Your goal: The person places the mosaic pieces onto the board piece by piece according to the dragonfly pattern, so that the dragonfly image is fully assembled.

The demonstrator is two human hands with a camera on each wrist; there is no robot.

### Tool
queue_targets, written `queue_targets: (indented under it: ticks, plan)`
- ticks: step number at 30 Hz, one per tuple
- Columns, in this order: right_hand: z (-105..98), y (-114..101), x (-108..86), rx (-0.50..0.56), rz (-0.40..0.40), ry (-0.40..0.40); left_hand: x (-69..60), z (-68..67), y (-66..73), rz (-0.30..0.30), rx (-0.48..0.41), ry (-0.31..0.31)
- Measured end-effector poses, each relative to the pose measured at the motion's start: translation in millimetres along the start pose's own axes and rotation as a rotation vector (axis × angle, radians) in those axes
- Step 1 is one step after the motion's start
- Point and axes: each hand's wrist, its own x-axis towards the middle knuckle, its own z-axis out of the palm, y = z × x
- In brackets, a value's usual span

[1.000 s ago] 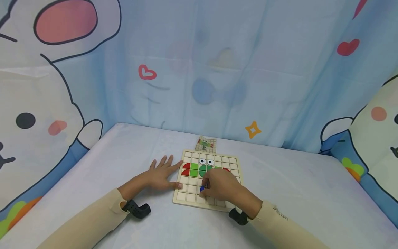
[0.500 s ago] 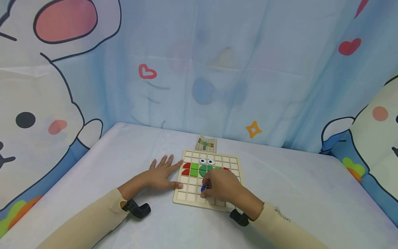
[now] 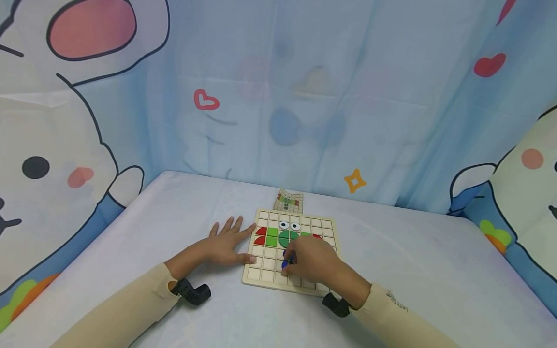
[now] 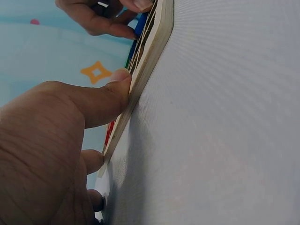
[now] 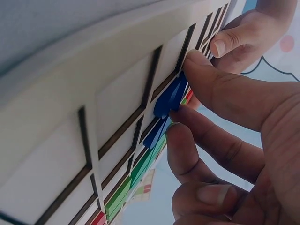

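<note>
My left hand (image 3: 224,248) lies on the table with its fingers spread. Its thumb and index fingertip touch the left edge of the wooden grid board (image 3: 254,275). My right hand (image 3: 311,258) is over the board's lower middle, with thumb and fingertips pinching a blue rounded puzzle piece (image 5: 169,98) at a grid cell. Beside that piece sits another blue piece (image 5: 154,133). Farther up the board are red pieces (image 3: 261,232), light green squares (image 3: 271,237), dark green rounded pieces (image 3: 284,239) and two round eye pieces (image 3: 284,225). My right hand covers some right-hand cells.
Behind the board is a small picture card (image 3: 289,201) with a similar coloured pattern. A white cloth (image 3: 391,261) covers the table. A light blue printed curtain (image 3: 243,121) hangs at the back and sides.
My right hand shifts very slightly to the right, and a bit more blue shows by its fingertips. The left hand and the board stay where they were.
</note>
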Motion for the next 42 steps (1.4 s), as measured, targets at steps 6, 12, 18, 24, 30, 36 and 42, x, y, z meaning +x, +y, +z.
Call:
queue_targets:
  ticks: [6, 12, 18, 24, 30, 36, 42]
  plan:
    - [-0.2, -0.3, -1.2, 0.008, 0.002, 0.007, -1.0, -0.5, 0.7, -0.004, 0.000, 0.000]
    - [0.1, -2.4, -1.0, -0.012, 0.021, 0.018, -0.5, 0.2, 0.3, -0.012, 0.002, 0.000]
    - [1.2, -5.2, -0.3, -0.015, 0.009, 0.017, 0.0, 0.6, -0.6, -0.011, 0.003, 0.003]
    - [2.3, -6.2, 0.5, -0.030, 0.003, 0.021, 0.4, 0.8, -0.6, -0.011, 0.001, 0.002]
    - [2.4, -3.0, 1.9, 0.003, 0.004, 0.028, 0.5, 0.5, -0.4, -0.010, 0.005, 0.001]
    - [2.2, 0.9, 3.4, 0.031, -0.022, 0.047, 0.8, 0.6, -0.5, -0.008, -0.001, 0.003]
    - [2.2, 1.9, 2.5, 0.058, -0.022, 0.048, 1.7, 1.4, -1.5, -0.009, -0.002, -0.001]
